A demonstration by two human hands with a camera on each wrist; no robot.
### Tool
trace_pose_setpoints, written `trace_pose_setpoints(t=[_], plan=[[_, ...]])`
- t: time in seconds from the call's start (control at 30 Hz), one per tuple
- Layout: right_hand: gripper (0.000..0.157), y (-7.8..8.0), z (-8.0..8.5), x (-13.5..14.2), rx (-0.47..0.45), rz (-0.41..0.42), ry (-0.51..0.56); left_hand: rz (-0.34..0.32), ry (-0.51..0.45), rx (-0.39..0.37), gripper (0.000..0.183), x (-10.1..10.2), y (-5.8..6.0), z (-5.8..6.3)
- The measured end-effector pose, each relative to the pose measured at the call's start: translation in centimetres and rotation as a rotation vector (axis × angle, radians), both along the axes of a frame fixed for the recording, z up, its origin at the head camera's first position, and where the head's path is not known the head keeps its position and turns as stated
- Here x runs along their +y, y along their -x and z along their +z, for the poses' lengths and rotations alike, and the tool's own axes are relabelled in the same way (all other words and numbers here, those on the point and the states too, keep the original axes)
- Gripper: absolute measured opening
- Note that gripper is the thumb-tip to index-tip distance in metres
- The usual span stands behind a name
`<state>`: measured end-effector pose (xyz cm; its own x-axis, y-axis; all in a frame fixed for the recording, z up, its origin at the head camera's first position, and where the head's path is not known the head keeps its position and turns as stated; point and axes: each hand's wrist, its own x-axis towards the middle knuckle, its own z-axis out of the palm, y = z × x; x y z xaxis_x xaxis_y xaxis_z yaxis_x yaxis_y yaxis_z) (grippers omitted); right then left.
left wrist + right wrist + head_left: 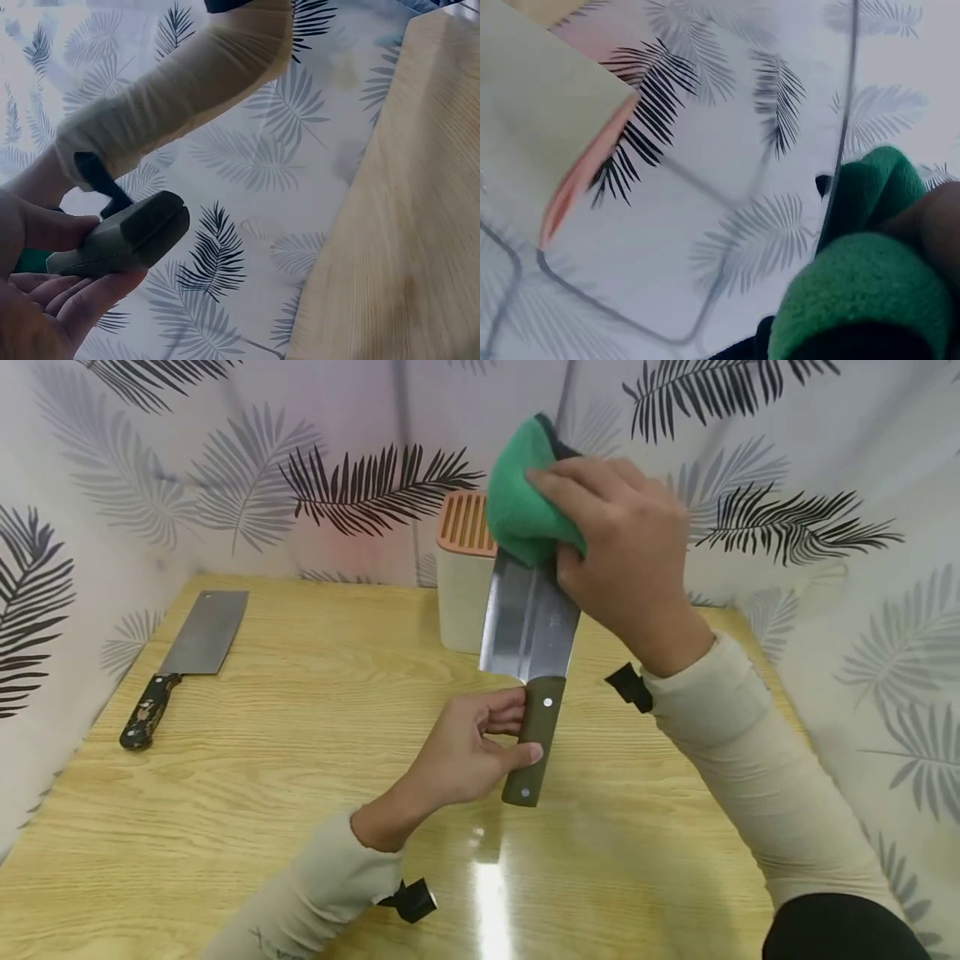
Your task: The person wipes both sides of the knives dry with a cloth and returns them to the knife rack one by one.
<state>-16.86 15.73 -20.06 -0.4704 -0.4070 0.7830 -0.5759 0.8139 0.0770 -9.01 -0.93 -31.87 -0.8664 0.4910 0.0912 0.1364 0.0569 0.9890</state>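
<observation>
In the head view my left hand (472,747) grips the olive-green handle (542,727) of a cleaver, thumb across its front and fingers behind. The cleaver's wide steel blade (528,622) points up and away, above the table. My right hand (630,543) pinches a green cloth (528,493) with a dark edge, folded over the upper part of the blade and hiding its tip. The left wrist view shows the butt of the handle (135,232) between thumb and fingers. Up close in the right wrist view, the cloth (862,285) bunches under the fingers.
A second cleaver (206,631) with a dark patterned handle lies flat at the left of the wooden table (315,727). Behind the held blade stands a cream knife block (461,597) with an orange slotted top. Leaf-printed curtain (247,468) surrounds the table's back and sides.
</observation>
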Motion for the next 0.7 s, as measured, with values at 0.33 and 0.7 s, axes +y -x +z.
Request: trace_pose_setpoints(t=[0.33, 0.7], plan=[[0.05, -4.2, -4.9, 0.2, -0.162, 0.349, 0.077, 0.056, -0.035, 0.115, 0.036, -1.6, 2.0, 1.1], [0.025, -6.7, -11.3, -0.4, 0.073, 0.648, 0.546, -0.022, -0.307, -0.125, 0.054, -1.8, 3.0, 2.0]])
